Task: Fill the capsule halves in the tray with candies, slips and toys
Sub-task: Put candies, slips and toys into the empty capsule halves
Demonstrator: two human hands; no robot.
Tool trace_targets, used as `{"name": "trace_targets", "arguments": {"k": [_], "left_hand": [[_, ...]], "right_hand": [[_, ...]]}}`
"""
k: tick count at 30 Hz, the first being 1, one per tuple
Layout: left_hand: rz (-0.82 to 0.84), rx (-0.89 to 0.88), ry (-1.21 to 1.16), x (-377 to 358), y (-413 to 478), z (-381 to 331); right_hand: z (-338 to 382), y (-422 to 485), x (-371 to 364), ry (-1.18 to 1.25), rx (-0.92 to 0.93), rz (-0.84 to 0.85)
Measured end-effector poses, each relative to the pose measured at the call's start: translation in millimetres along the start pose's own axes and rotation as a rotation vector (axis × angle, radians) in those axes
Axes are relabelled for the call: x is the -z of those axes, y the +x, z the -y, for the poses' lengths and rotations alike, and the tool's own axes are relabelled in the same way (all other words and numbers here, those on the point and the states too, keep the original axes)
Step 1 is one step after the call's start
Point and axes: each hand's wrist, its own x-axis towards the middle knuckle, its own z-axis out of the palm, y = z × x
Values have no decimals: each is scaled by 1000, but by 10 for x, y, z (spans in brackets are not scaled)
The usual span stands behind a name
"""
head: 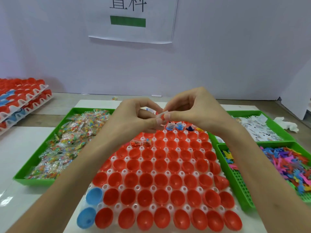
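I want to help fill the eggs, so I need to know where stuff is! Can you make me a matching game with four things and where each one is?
Things
1. candy packets
2. toys
3. blue capsule halves
4. small white piece

Places
A. near left corner of the white tray
B. pinched between the left hand and right hand
C. green tray on the left
D. near green basket on the right

Pairs: 1-C, 2-D, 3-A, 4-B

Head view, close, forward-down over tray.
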Motion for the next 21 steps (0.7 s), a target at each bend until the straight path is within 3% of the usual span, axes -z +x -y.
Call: {"name": "trace_targets", "arguments": {"k": [5, 11, 21], "left_hand": [[8, 26, 328, 83, 52, 122], [-104, -49, 246, 243, 60, 38], [-199, -112, 214, 391, 66, 1]], "right_hand": [[-113, 36, -132, -178, -6, 119], [-247, 83, -249, -406, -11, 162], [-384, 116, -450, -550, -14, 252]]}}
